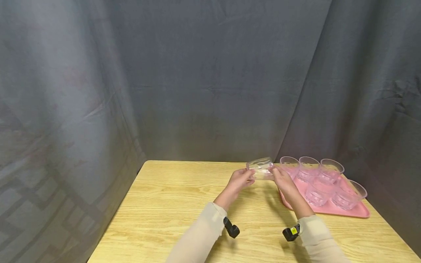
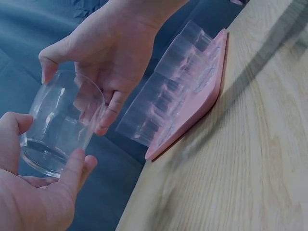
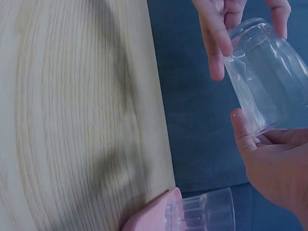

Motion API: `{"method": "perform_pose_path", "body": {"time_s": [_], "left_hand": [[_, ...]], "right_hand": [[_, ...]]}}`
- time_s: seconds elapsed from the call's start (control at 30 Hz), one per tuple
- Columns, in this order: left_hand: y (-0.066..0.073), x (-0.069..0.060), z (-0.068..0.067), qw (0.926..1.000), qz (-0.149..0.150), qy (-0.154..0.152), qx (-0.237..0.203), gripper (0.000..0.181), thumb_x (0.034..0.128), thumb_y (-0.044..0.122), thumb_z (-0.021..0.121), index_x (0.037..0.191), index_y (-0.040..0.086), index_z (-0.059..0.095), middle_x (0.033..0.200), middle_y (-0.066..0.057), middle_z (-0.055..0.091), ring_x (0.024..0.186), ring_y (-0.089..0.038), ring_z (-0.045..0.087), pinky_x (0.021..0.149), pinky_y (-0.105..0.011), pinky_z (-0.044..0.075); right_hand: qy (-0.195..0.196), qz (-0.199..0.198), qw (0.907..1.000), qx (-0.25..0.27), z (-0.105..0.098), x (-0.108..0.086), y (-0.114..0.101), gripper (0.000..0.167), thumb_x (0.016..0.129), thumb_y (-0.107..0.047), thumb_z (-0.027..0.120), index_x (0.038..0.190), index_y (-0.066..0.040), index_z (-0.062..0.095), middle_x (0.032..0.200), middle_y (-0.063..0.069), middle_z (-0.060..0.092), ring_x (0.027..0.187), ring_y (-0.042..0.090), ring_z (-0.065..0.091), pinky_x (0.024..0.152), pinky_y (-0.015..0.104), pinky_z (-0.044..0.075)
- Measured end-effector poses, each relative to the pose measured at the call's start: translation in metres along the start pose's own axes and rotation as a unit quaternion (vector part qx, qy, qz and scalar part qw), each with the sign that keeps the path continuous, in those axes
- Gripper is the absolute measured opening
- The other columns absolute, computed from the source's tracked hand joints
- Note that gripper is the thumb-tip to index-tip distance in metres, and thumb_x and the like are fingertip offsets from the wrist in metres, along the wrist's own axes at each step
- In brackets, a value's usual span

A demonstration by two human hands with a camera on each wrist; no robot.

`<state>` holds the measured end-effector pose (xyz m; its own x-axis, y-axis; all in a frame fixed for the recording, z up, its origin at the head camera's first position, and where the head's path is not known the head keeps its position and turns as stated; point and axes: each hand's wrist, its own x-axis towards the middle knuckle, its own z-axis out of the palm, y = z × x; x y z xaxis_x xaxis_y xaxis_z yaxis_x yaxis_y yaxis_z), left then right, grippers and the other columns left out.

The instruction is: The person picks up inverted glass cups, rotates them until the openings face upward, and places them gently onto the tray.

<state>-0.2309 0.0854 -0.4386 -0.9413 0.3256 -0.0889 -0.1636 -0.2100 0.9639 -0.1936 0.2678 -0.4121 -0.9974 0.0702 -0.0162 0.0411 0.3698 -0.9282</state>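
A clear tumbler (image 1: 260, 165) is held tipped on its side above the table's far part, between both hands. My left hand (image 1: 239, 180) grips it near its thick base, fingers and thumb curled around that end, as the left wrist view shows with the tumbler (image 2: 60, 118) and the left hand (image 2: 38, 199). At the rim end, my right hand (image 1: 284, 182) holds it. In the right wrist view the thumb of the right hand (image 3: 281, 166) lies along the outside of the tumbler (image 3: 269, 82). The other fingers are partly seen through the glass.
On the right of the wooden table (image 1: 171, 204) lies a pink tray (image 1: 360, 211). Several clear tumblers (image 1: 317, 191) stand upright on it, close to the right forearm. Grey curtains (image 1: 210, 80) hang behind and at both sides of the table.
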Motion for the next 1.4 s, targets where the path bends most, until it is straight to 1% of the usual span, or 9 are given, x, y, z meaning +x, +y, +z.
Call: {"method": "perform_pose_path", "body": {"time_s": [0.17,0.33,0.37,0.57,0.7,0.83,1.07,1.23,1.4], "left_hand": [[-0.005,0.001,0.008,1.0000,0.000,-0.002,-0.004,0.037,0.0946,0.027,0.070,0.118,-0.002,0.066,0.120,-0.018,0.063,0.110,-0.028,0.067,0.095,-0.033,0.056],[-0.008,0.001,0.016,1.0000,-0.005,-0.003,-0.004,0.047,0.0947,0.028,0.071,0.127,-0.005,0.062,0.119,-0.012,0.063,0.116,-0.029,0.065,0.097,-0.033,0.055],[-0.008,0.001,0.017,1.0000,-0.005,-0.001,-0.005,0.048,0.0943,0.029,0.071,0.128,-0.005,0.061,0.117,-0.010,0.063,0.115,-0.027,0.066,0.097,-0.032,0.055],[-0.014,0.002,0.028,1.0000,0.002,-0.003,-0.006,0.045,0.0944,0.025,0.072,0.123,-0.008,0.063,0.114,-0.017,0.066,0.104,-0.022,0.067,0.093,-0.031,0.057],[-0.019,0.004,0.036,0.9997,0.002,-0.009,-0.023,0.039,0.0947,0.022,0.072,0.117,-0.009,0.065,0.110,-0.017,0.068,0.096,-0.018,0.066,0.093,-0.032,0.057],[-0.023,0.004,0.043,0.9997,-0.001,-0.007,-0.024,0.043,0.0941,0.020,0.072,0.122,-0.011,0.062,0.105,-0.010,0.067,0.098,-0.021,0.067,0.094,-0.034,0.057],[-0.032,0.006,0.053,0.9999,0.001,0.001,0.015,0.048,0.0943,0.021,0.071,0.127,-0.011,0.060,0.107,-0.011,0.071,0.103,-0.023,0.070,0.094,-0.035,0.057],[-0.039,0.006,0.056,0.9993,0.005,0.007,0.037,0.045,0.0931,0.018,0.070,0.127,-0.010,0.060,0.103,-0.010,0.072,0.107,-0.033,0.069,0.094,-0.038,0.057],[-0.042,0.006,0.061,0.9976,0.000,0.023,0.065,0.042,0.0892,0.013,0.070,0.125,-0.006,0.063,0.099,-0.008,0.072,0.104,-0.034,0.070,0.091,-0.042,0.058]], "right_hand": [[-0.003,-0.026,0.9986,-0.046,-0.010,-0.001,0.000,0.058,0.105,-0.018,0.026,0.152,0.015,0.023,0.152,0.035,0.037,0.145,0.047,0.031,0.121,0.055,0.023],[-0.002,-0.022,0.9974,-0.068,-0.019,-0.003,-0.001,0.060,0.105,-0.019,0.027,0.154,0.013,0.019,0.152,0.036,0.036,0.143,0.049,0.032,0.120,0.057,0.025],[-0.002,-0.018,0.9973,-0.071,-0.021,-0.004,-0.001,0.060,0.105,-0.019,0.028,0.155,0.012,0.019,0.152,0.035,0.037,0.144,0.049,0.032,0.120,0.057,0.024],[-0.003,-0.018,0.9933,-0.114,-0.035,-0.009,-0.001,0.063,0.105,-0.025,0.033,0.156,0.010,0.020,0.159,0.034,0.024,0.146,0.053,0.021,0.120,0.062,0.017],[-0.002,-0.035,0.9892,-0.142,-0.043,-0.011,0.002,0.063,0.107,-0.028,0.033,0.155,0.011,0.023,0.156,0.036,0.028,0.143,0.055,0.026,0.116,0.065,0.023],[0.011,-0.051,0.9843,-0.169,-0.050,-0.014,0.005,0.063,0.107,-0.032,0.034,0.154,0.011,0.026,0.151,0.037,0.035,0.138,0.057,0.035,0.112,0.066,0.031],[0.049,-0.091,0.9683,-0.227,-0.061,-0.014,0.007,0.061,0.103,-0.029,0.045,0.147,0.013,0.037,0.131,0.037,0.053,0.118,0.052,0.056,0.096,0.064,0.047],[0.064,-0.100,0.9600,-0.253,-0.068,-0.014,0.009,0.061,0.102,-0.028,0.048,0.144,0.015,0.039,0.128,0.038,0.054,0.114,0.053,0.058,0.094,0.063,0.048],[0.067,-0.103,0.9550,-0.270,-0.073,-0.016,0.008,0.065,0.102,-0.029,0.050,0.144,0.018,0.036,0.128,0.041,0.054,0.113,0.056,0.058,0.093,0.064,0.049]]}}
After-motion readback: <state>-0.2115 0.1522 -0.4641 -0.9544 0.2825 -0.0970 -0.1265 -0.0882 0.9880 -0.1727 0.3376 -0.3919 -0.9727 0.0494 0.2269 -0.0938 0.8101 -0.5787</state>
